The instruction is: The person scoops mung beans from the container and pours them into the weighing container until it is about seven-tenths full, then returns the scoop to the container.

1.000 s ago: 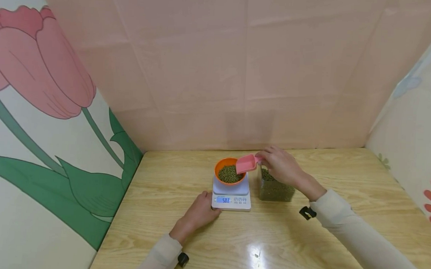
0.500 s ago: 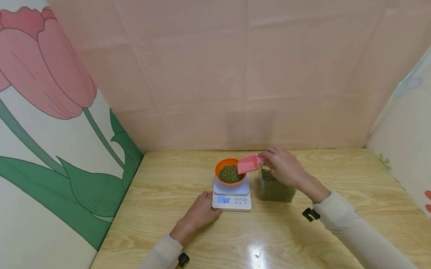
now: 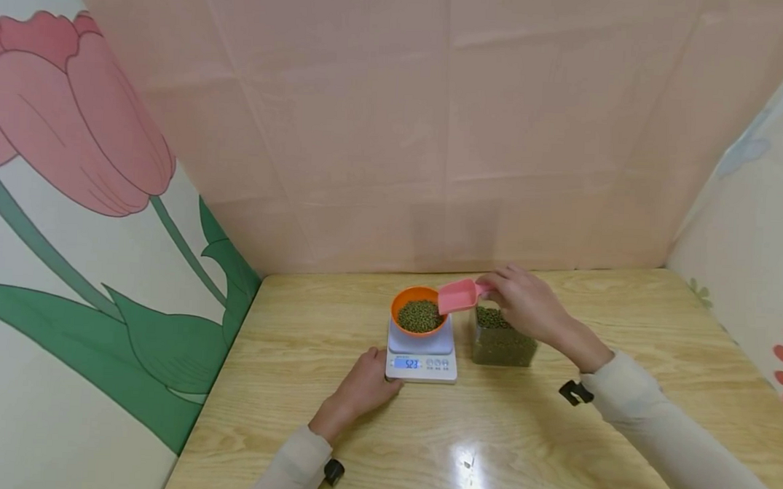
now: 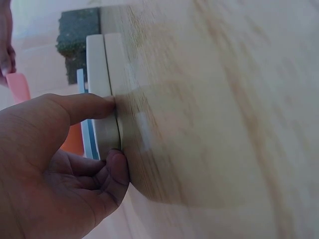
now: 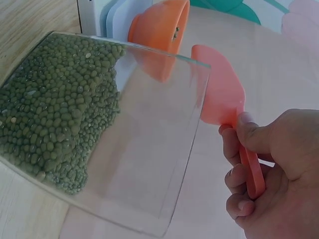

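In the head view, an orange bowl with green mung beans sits on a white kitchen scale, its display lit. My left hand grips the scale's near left corner; in the left wrist view the thumb lies against its front edge and the fingers curl at its side. My right hand holds a pink scoop by the handle, fingers wrapped round it. The scoop's lip overlaps the bowl's right rim in the head view, and bare pink shows inside it.
A clear box of mung beans stands right of the scale, partly under my right hand. The wooden table meets a pink-covered wall behind and a tulip-painted panel on the left.
My right hand has drawn the scoop rightward, off the middle of the bowl to its rim. The scale's digits have risen. My left hand has stayed at the scale's corner.
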`<state>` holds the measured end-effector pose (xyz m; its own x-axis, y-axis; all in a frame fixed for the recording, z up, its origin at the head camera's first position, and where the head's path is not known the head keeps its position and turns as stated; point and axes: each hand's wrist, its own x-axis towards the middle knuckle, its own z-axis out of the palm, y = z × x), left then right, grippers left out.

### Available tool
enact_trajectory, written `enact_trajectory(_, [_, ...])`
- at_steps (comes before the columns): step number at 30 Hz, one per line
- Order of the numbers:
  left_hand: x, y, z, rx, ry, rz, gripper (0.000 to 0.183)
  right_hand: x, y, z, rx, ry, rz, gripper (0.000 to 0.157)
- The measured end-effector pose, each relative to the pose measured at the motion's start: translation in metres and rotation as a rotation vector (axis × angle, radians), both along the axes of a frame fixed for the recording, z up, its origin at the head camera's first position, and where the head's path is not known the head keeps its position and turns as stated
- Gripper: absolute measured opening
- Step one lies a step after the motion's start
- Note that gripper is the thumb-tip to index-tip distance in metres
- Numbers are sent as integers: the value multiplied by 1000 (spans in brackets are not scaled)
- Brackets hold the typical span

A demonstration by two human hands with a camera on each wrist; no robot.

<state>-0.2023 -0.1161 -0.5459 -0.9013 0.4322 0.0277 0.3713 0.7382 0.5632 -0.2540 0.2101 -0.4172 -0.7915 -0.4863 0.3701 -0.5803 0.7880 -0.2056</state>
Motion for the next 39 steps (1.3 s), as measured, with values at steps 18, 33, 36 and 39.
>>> enact_trajectory(18, [-1,-1,1,-16,-15,0,56,9,23,13,-30,37,-8,21])
enact_trajectory(33, [0,-1,1,-18,-9,-11,55,14,42,15,-22,48,-33,20])
enact_trajectory(36, [0,-1,1,-18,-17,-3,55,15,45,15,-19,37,-40,19])
enact_trajectory(39, [0,-1,1,-15,-21,0,55,16,48,16,-20,17,-51,20])
